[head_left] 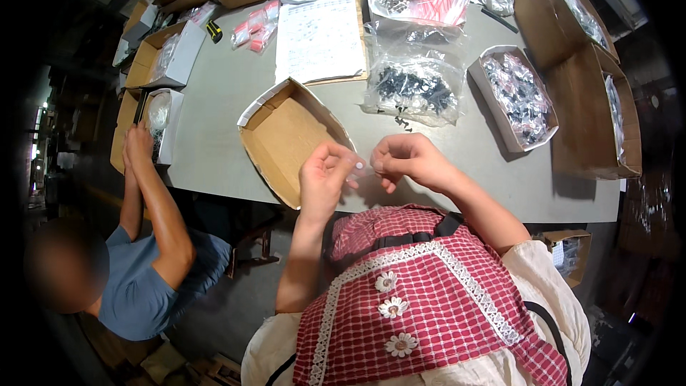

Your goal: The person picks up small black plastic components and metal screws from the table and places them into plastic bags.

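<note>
Between my hands, near the table's front edge, is a small clear plastic bag [366, 171]. My left hand [325, 177] pinches one side of it, and a small white round spot shows by the fingertips. With its fingers closed, my right hand [409, 161] grips the bag's other side. Whatever is inside the bag is too small to make out. Just beyond my left hand lies a shallow cardboard box [289, 132] with a bare brown bottom. A few small black parts [403, 123] lie beyond my right hand, in front of a large clear bag of black parts [418, 89].
A white box of small filled bags [516, 96] stands at the right, beside tall cardboard boxes [589, 111]. Written sheets [318, 39] lie at the back, near a bag with red-striped packets [436, 1]. At the left, a co-worker's hands [139, 144] reach into a box.
</note>
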Motion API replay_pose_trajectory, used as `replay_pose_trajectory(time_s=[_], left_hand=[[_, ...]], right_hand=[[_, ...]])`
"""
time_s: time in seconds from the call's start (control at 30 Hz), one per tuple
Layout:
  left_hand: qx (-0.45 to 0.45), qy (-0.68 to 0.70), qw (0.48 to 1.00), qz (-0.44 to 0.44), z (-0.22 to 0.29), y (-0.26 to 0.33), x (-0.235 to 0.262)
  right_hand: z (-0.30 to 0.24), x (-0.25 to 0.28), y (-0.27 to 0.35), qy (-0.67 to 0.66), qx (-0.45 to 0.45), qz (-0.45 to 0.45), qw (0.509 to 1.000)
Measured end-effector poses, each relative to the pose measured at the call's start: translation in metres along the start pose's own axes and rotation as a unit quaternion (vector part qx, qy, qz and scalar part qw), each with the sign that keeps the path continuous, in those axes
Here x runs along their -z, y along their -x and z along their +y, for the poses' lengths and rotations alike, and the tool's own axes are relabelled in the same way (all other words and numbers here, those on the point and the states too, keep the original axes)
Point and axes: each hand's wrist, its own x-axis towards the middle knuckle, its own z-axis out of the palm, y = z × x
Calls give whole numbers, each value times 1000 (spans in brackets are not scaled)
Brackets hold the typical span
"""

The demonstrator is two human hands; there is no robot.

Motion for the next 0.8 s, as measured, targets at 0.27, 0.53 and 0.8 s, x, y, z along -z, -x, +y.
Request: replay_pose_trajectory(time_s=[0.27, 0.53, 0.8], left_hand=[[-222, -468, 848, 113, -11, 1, -18], [-29, -280, 947, -153, 10, 3, -34], [-57, -197, 972, -112, 7, 4, -42]], right_hand=[[-2, 9, 18, 138, -23, 31, 990], [18, 14, 26, 188, 52, 29, 980], [11, 16, 36, 92, 26, 22, 995]])
